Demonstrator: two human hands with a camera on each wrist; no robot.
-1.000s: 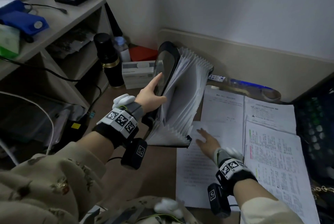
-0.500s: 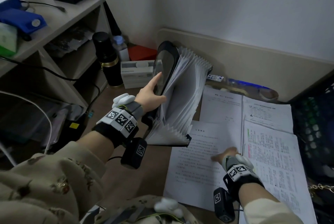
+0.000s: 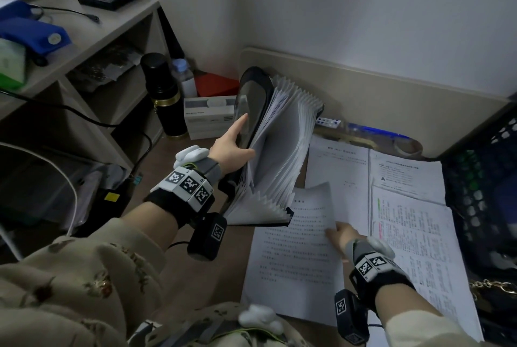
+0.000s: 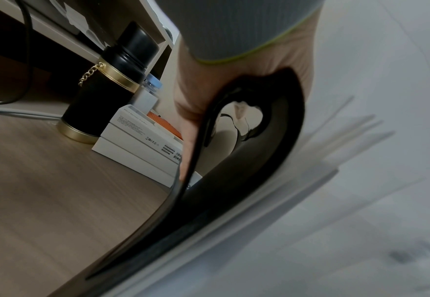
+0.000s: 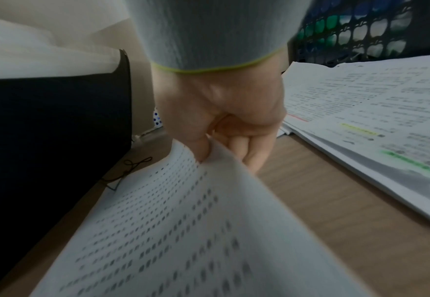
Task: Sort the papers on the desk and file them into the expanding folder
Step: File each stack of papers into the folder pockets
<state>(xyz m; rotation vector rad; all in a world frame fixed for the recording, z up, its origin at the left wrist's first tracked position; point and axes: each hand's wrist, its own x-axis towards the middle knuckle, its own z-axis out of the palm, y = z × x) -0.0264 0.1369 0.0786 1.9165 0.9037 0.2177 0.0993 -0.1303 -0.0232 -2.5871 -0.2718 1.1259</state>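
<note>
Head view shows the expanding folder (image 3: 279, 148) standing on the desk (image 3: 195, 276), its white pleated pockets fanned apart and its black cover tilted back toward the shelving. That folder serves as the landmark for everything else. On its cover side, the left hand (image 3: 232, 148) holds it, forefinger stretched up the black cover and thumb hooked over the cover's edge against the pockets; the left wrist view confirms a grip clamped on the black cover. Just in front of the folder's near corner, the printed sheet (image 3: 296, 251) lies partly on the desk with its far right corner lifted and curling. The right hand (image 3: 340, 236) has that sheet by its right edge, and the right wrist view shows thumb and curled fingers (image 5: 246, 154) pinched together on the paper, so this grip is closed on the sheet. To the folder's right, beyond the held sheet, more papers (image 3: 414, 234) lie spread flat on the desk, some with green and red markings. Behind the folder on its cover side stand a black flask (image 3: 163, 94) with gold bands, a white box (image 3: 208, 117) and a small clear bottle (image 3: 183, 75). Farthest right of the folder sits a dark mesh basket (image 3: 481, 178).
</note>
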